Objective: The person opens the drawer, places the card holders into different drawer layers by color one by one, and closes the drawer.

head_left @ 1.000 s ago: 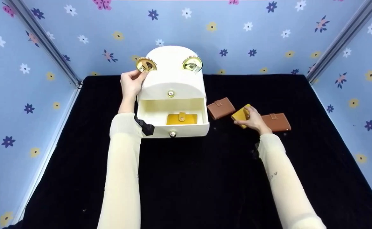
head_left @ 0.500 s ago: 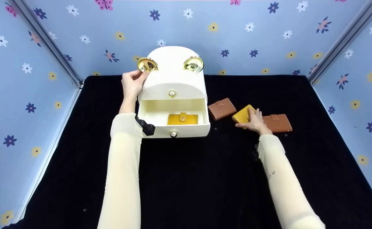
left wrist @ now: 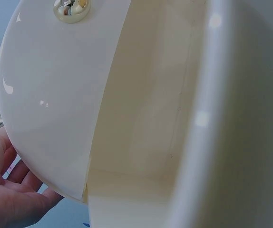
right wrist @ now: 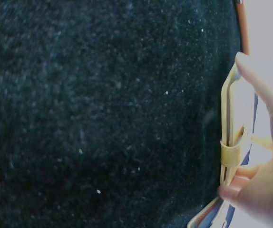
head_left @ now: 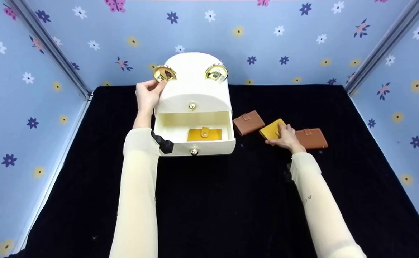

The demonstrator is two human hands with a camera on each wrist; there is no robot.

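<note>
A white frog-shaped storage box point(head_left: 195, 84) stands at the back with its lower drawer point(head_left: 213, 147) pulled out. One yellow wallet point(head_left: 199, 135) with a snap tab lies in that drawer. My left hand point(head_left: 147, 97) holds the box's left side, thumb and fingers just under the gold-rimmed eye point(head_left: 165, 73); the left wrist view shows its fingers point(left wrist: 20, 171) partly behind the box edge. On the black cloth, my right hand point(head_left: 286, 139) grips a second yellow wallet point(head_left: 271, 131). In the right wrist view, thumb and fingertips touch opposite ends of this wallet point(right wrist: 227, 118).
Brown wallets lie on either side of the right hand: one point(head_left: 248, 123) beside the box, another point(head_left: 312, 139) to the right, partly behind the hand. Gold knobs point(head_left: 192, 106) project from the drawer fronts. Flower-printed blue walls point(head_left: 266, 46) enclose the black-covered table point(head_left: 223, 208).
The right fingers have shifted to the right on the yellow wallet, and more of its upper face shows. My left hand and the box have kept their places.
</note>
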